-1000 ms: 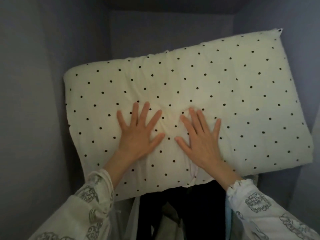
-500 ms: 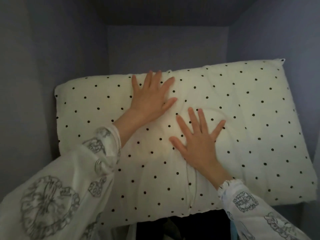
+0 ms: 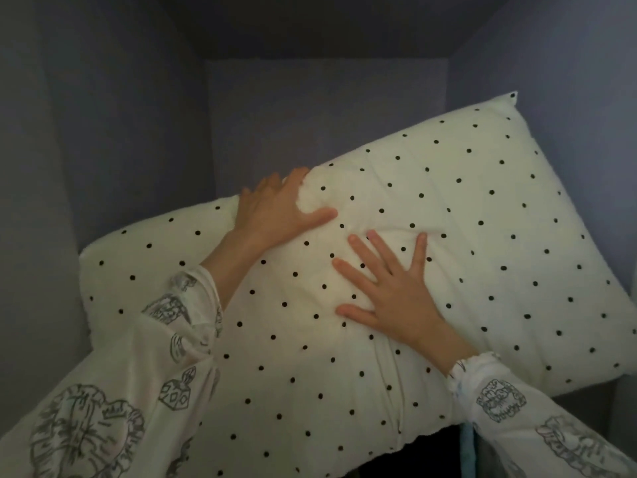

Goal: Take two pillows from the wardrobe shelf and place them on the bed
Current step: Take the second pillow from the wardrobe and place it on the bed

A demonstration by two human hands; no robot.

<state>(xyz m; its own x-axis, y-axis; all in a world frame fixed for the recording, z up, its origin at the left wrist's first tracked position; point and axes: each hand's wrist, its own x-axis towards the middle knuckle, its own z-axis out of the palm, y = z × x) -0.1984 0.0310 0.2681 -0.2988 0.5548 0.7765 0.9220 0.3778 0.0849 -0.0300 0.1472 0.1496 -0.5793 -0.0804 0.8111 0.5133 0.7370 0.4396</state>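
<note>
A cream pillow with small black dots (image 3: 465, 236) lies in the wardrobe compartment, tilted with its right corner raised. My left hand (image 3: 279, 208) curls over the pillow's far edge, fingers hooked behind it and thumb pressing the top, bunching the fabric. My right hand (image 3: 389, 294) lies flat on the pillow's middle with fingers spread. I see only this one pillow; anything beneath it is hidden.
Grey-purple wardrobe walls close in on the left (image 3: 86, 150), back (image 3: 327, 115) and right (image 3: 568, 81), with a dark ceiling panel above. Below the pillow's near edge hang dark clothes (image 3: 431, 457) and a light blue strip (image 3: 467, 450).
My left hand slid from the pillow's top to its far edge and closed over it. The pillow's right side has risen. My right hand stayed flat in the middle.
</note>
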